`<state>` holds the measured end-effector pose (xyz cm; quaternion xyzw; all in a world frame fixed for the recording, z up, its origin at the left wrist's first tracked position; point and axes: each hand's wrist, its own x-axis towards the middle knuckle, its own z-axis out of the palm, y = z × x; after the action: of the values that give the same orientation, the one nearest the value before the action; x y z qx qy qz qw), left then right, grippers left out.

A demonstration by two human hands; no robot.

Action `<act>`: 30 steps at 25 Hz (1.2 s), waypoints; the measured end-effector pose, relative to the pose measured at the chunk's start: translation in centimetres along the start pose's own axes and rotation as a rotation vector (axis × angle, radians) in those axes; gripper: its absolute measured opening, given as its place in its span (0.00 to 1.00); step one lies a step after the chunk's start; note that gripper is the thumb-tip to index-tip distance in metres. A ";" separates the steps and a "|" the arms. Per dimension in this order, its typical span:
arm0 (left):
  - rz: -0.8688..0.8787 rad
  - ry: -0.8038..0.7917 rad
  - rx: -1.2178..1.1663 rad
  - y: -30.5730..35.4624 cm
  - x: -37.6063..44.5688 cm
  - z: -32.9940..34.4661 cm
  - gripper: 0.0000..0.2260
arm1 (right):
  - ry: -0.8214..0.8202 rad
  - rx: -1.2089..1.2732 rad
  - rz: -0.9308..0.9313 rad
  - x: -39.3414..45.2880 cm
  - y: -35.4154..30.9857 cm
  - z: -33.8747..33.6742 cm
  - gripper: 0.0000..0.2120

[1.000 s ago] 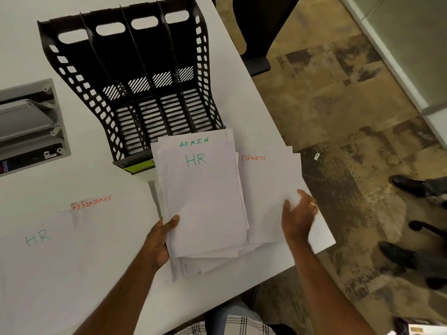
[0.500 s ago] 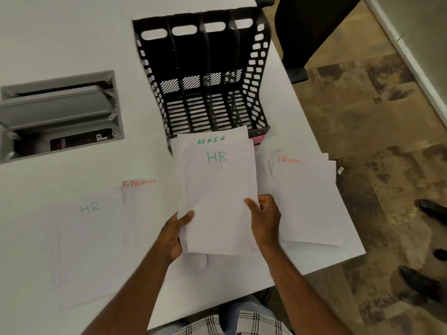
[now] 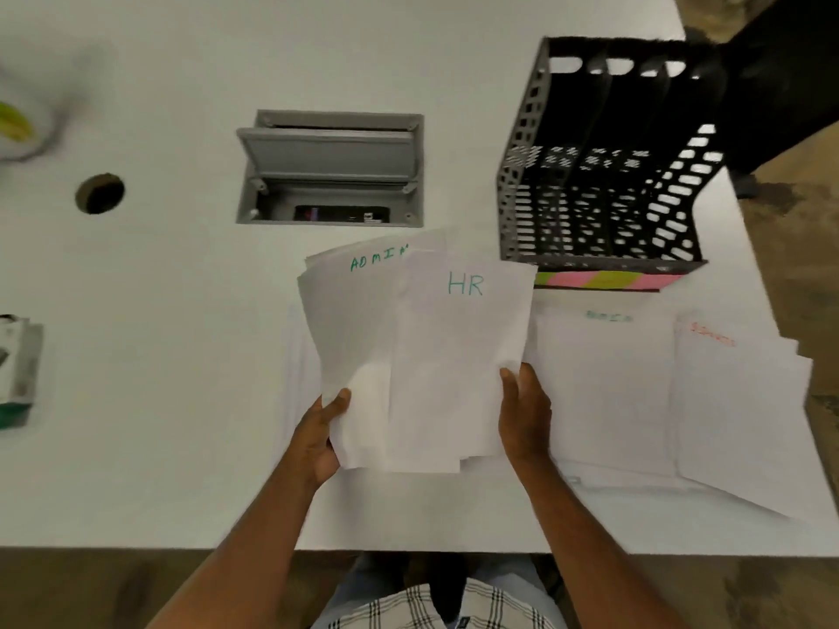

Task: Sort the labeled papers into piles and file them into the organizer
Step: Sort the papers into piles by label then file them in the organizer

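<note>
I hold a stack of white papers over the white table [image 3: 159, 401]. My left hand [image 3: 324, 429] grips the stack [image 3: 349, 338] at its lower left; its top visible sheet reads ADMIN. My right hand [image 3: 524, 415] pinches the HR sheet [image 3: 454, 356], which is pulled to the right off the stack. To the right, an ADMIN pile [image 3: 608, 392] and a SPORTS pile [image 3: 735, 410] lie flat on the table. The black slotted organizer [image 3: 604, 174] stands behind them, its compartments bare.
A grey cable hatch [image 3: 331, 170] is set into the table behind the stack, with a round cable hole [image 3: 99, 192] to the left. A small box [image 3: 18, 370] sits at the left edge. A dark chair [image 3: 781, 84] stands behind the organizer. The table's edge runs near my body.
My right hand left the SPORTS pile and took hold of the HR sheet, sliding it right off the stack. The view swung left, so the organizer now sits at the right.
</note>
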<state>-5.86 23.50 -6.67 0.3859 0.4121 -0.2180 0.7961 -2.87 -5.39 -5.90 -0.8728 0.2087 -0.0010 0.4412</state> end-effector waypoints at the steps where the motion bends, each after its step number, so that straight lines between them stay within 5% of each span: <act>1: 0.013 0.010 -0.030 0.9 -0.6 -1.8 0.19 | -0.024 -0.023 -0.020 -0.9 -0.7 1.6 0.10; 7: 0.123 0.064 -0.192 5.4 -3.6 -9.9 0.17 | -0.177 -0.085 -0.070 -5.7 -3.1 9.4 0.06; 11: 0.147 0.066 -0.190 6.3 -4.0 -11.8 0.15 | -0.079 -0.183 -0.080 -7.3 -4.2 12.0 0.13; 17: 0.097 0.037 -0.037 5.7 -3.1 -11.4 0.19 | -0.154 -0.212 -0.026 -7.1 -4.6 12.5 0.22; 20: 0.066 0.029 0.056 5.2 -2.6 -10.4 0.20 | 0.002 0.032 0.066 -6.0 -5.6 11.6 0.14; 23: 0.057 0.005 0.103 4.3 -1.9 -8.6 0.20 | -0.132 0.484 0.332 -4.1 -7.5 10.1 0.18; 25: 0.045 -0.014 0.124 3.6 -1.3 -7.0 0.19 | -0.241 0.393 0.299 -3.5 -7.7 8.7 0.14; 27: 0.025 -0.041 0.156 2.8 -0.9 -4.9 0.18 | -0.151 0.230 0.206 -3.3 -6.7 6.9 0.11; 30: 0.002 -0.084 0.190 1.5 -0.3 -2.1 0.17 | -0.023 0.136 0.102 -2.9 -4.4 4.0 0.19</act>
<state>-6.04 26.15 -6.52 0.4504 0.3553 -0.2711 0.7729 -3.13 1.02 -4.40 -0.8292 0.2470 0.0173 0.5011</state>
